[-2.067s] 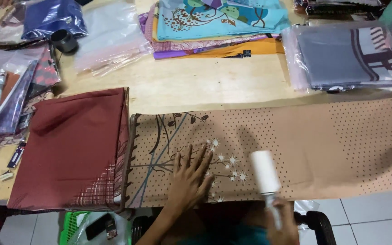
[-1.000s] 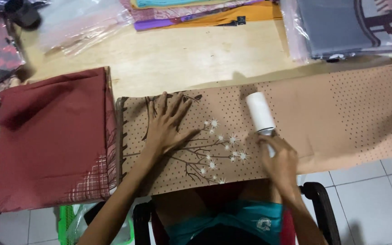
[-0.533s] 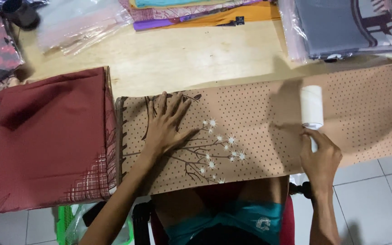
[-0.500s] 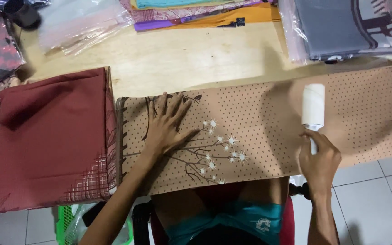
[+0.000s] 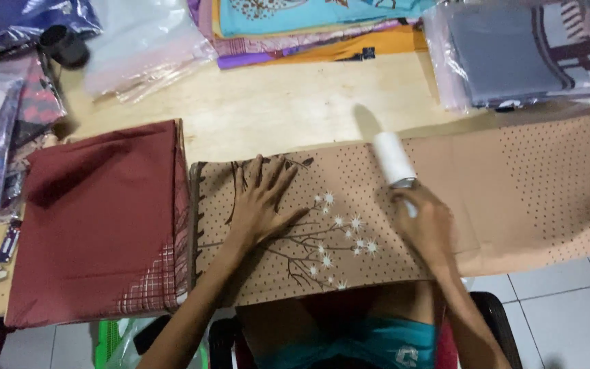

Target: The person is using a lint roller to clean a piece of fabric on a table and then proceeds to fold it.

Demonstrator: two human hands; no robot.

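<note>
1. A pale wooden worktop [image 5: 274, 113] is filling the room's view, white floor tiles [image 5: 561, 307] showing below its edge.
2. A tan dotted cloth [image 5: 527, 184] is lying along the front edge, just beside a folded maroon cloth [image 5: 97, 219].
3. Bagged fabrics [image 5: 527, 55] are crowding the far side.
4. The left hand [image 5: 262, 201] is pressing flat, fingers spread, on the tan cloth.
5. The right hand [image 5: 425, 222] is gripping a white lint roller [image 5: 394, 158] resting on that cloth.

A long tan cotton cloth dotted with small dark spots [image 5: 513, 184] lies flat across the near edge of the table, its left end printed with a dark branching tree and white star-like blossoms. A white cylindrical lint roller [image 5: 393, 158] rests on the cloth just right of the tree print, tilted with its head away and its handle towards the near edge.
</note>
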